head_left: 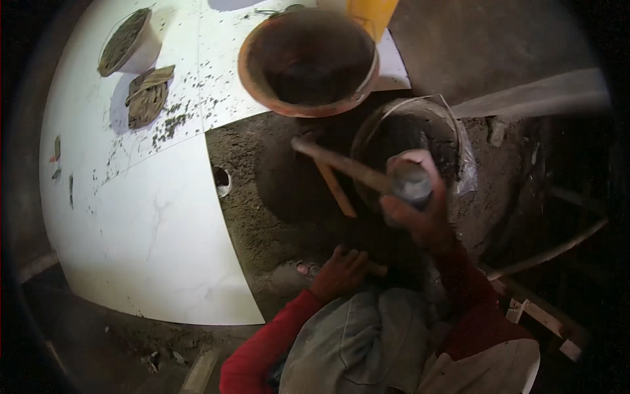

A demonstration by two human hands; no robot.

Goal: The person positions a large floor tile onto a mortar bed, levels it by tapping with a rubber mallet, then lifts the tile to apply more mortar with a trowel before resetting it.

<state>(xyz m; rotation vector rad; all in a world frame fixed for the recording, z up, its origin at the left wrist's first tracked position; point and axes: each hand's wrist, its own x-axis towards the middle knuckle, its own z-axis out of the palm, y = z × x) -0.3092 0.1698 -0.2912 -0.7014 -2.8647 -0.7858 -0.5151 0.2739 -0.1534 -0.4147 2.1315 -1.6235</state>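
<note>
Right hand: the right hand point(420, 203) is closed around the round grey head of a mallet point(348, 165); motion blur hides the exact finger placement.
Mallet: held in the air in front of the bucket point(426, 115), as seen from above; the wooden handle points away to the left, its far end free.
Left hand: low over the sandy bed point(249, 223), beyond the near right corner of the white tile floor point(164, 243); the left hand point(344, 269) has bent fingers, and a short wooden grip point(377, 268) projects beside them. Whether the fingers hold it cannot be told.
Stick: a wooden stick point(335, 190) lies between the two hands and the basin point(289, 108).
Basin: at the far right edge of the tile floor, overlapping that edge in view.
Pipe opening: a white-rimmed pipe opening point(226, 189) sits just beside the tile's right edge.
Far left of tile floor: pail point(141, 56) with grey fill; crumpled cloth point(147, 98) just beside it.
Step in hand: apparently, handling the mallet beside the unfinished bed.
Next move: striking would call for a grip on the handle; setting down calls for clearing the bucket rim.
</note>
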